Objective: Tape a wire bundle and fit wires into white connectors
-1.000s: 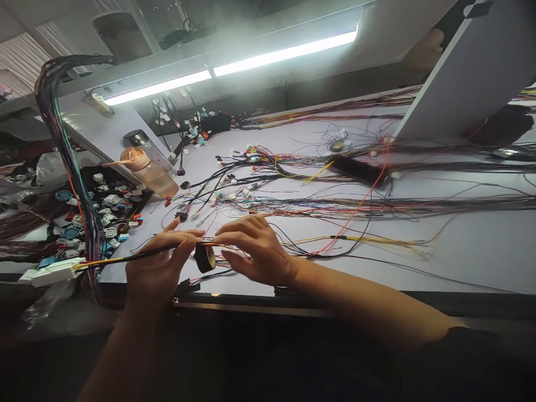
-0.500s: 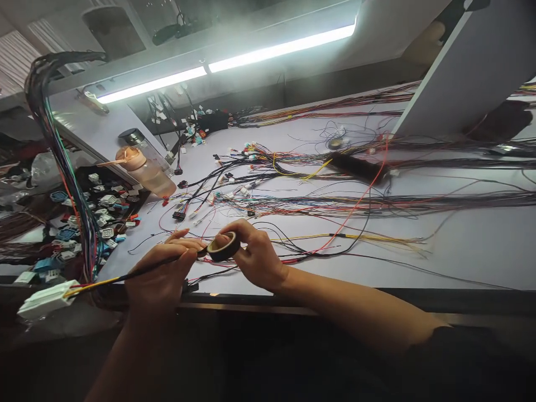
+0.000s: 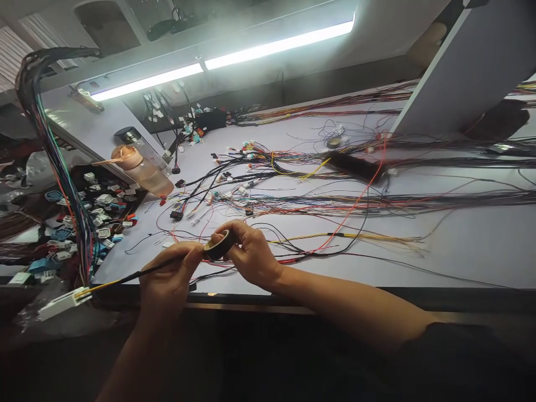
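Note:
Near the table's front edge, my left hand (image 3: 170, 273) is closed around a black-wrapped wire bundle (image 3: 138, 274). Yellow and dark wires run from the bundle's left end into a white connector (image 3: 65, 303), which hangs past the table edge. My right hand (image 3: 251, 254) grips a roll of black tape (image 3: 220, 245), with fingers through and around its ring. The roll sits right at the left fingertips, against the bundle; the exact contact point is hidden by the fingers.
Wire harnesses (image 3: 318, 202) stretch across the white table, many ending in small connectors. A peach-lidded bottle (image 3: 144, 170) stands at the left beside a heap of connectors (image 3: 103, 215). A thick cable bunch (image 3: 62, 162) hangs at far left. A grey panel (image 3: 456, 72) rises at right.
The left hand and the wire bundle have shifted right, bringing the white connector along. Left fingers, stretched earlier, are now curled in. The tape roll has tilted and moved slightly left.

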Tool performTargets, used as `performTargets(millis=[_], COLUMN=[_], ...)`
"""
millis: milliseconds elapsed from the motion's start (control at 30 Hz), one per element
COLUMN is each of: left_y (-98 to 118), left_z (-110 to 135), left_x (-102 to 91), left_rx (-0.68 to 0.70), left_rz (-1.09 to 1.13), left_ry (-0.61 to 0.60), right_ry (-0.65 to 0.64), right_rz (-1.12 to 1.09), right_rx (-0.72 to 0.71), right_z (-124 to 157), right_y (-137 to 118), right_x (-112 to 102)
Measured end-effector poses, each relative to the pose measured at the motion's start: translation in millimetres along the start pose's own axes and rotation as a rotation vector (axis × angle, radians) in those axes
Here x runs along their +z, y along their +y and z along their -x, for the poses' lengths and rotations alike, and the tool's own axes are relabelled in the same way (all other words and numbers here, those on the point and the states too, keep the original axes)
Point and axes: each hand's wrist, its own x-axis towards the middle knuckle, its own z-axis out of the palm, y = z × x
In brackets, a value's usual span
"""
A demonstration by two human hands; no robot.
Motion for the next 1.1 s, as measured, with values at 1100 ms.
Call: performTargets(millis=[1100], left_y=[-9.5], left_z=[-43.4], left_x=[-7.4], left_rx=[0.291], left_rz=[-0.07], left_ry=[-0.01], right_ry=[-0.055], right_rz=[0.883], right_rx=[-0.937], right_z=[-22.9], right_y=[0.7], right_x=[-6.6])
